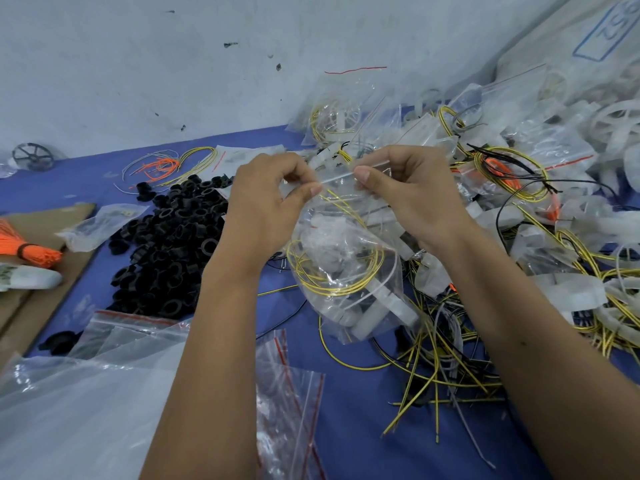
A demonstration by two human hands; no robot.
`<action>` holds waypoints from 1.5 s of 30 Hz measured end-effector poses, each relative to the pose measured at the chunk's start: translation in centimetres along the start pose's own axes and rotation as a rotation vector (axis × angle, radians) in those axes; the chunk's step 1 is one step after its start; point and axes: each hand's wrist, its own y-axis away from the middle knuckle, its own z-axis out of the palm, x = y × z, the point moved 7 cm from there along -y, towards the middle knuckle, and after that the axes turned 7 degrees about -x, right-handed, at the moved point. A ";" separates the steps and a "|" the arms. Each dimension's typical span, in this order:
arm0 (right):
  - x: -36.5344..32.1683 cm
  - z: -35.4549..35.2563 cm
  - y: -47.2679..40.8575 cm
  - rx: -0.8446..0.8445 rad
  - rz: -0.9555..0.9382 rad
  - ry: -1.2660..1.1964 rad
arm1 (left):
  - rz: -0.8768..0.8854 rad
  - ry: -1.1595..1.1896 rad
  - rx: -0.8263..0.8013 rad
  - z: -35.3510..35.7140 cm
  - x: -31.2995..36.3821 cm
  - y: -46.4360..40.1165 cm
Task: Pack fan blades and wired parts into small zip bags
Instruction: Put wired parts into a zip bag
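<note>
Left grip (273, 192): pinching the zip bag (346, 268) mouth;
Right grip (401, 181): pinching the same edge;
Inside: yellow wires (332, 289)

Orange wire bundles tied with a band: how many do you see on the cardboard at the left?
1. The orange wire bundle lies on the cardboard at the left edge, partly cut off by the frame; others may lie outside the view.
</note>
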 end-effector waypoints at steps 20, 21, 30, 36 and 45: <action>0.7 -0.8 0.1 0.097 0.017 -0.014 | -0.174 0.132 0.063 -1.1 -3.1 0.9; 0.8 -0.8 0.0 0.104 0.020 -0.015 | -0.172 0.135 0.069 -1.1 -3.0 1.0; 0.8 -1.4 0.1 0.169 0.013 -0.027 | -0.315 0.366 0.172 -2.2 -5.4 2.0; 0.7 -1.8 0.2 0.198 0.011 0.009 | -0.422 0.653 0.094 -0.4 -5.5 2.3; 0.2 -1.8 -0.1 0.227 -0.046 -0.186 | -0.525 0.789 -0.626 3.9 -3.5 4.4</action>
